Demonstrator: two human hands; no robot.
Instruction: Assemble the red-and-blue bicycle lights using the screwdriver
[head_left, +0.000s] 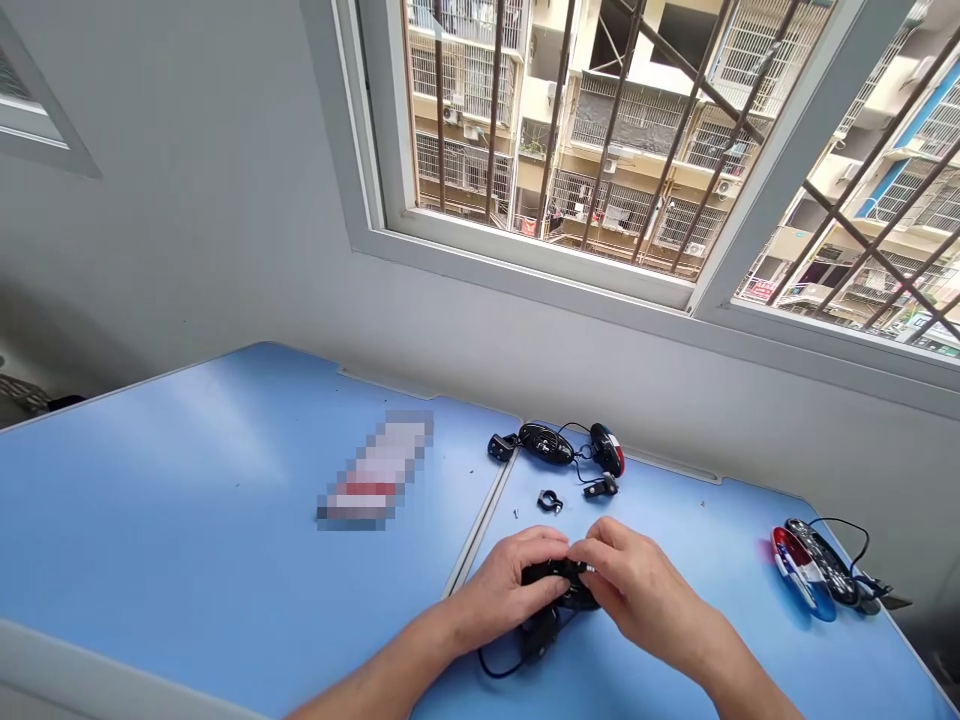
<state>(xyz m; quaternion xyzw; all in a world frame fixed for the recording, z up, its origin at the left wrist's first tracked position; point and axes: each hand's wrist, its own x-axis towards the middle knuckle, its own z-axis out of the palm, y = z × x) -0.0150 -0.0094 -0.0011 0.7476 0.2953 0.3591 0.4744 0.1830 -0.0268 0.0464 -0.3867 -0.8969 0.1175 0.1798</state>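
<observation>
Grey wall (187,240) is running along the far side, w/ a barred window (540,235) above the desk's back edge, showing apt blocks outside. Blue desk (187,520) is carrying everything, its 2 panels meeting at a pale metal seam (480,525). Far L on it, a blurred-out item (375,470) is lying alone, too pixelated to identify.

Moving R, L hand (499,590) is curling nearly shut around a blk plastic housing (559,574), fingers wrapping its near side, just R of the seam. A blk cable (491,665) is looping down from the housing toward the desk's near edge, w/ a blk connector (540,635) hanging on it. R hand (637,590) is also nearly shut, fingertips pressing on the housing's top from the other side, so the 2 hands are almost touching and hiding most of it.

Beyond the hands, a blk mount (502,446) is sitting by the seam, next to a blk oval lamp unit (546,443) that is wired to a red-&-blk oval cover (606,450) and a blk clip (600,486). A blk ring clamp (550,500) is lying just in front of them.

Far R, a red-white-blue oval lens (801,575) is lying beside a blk oval housing (821,560), w/ a blk wire (844,535) arching off it.
</observation>
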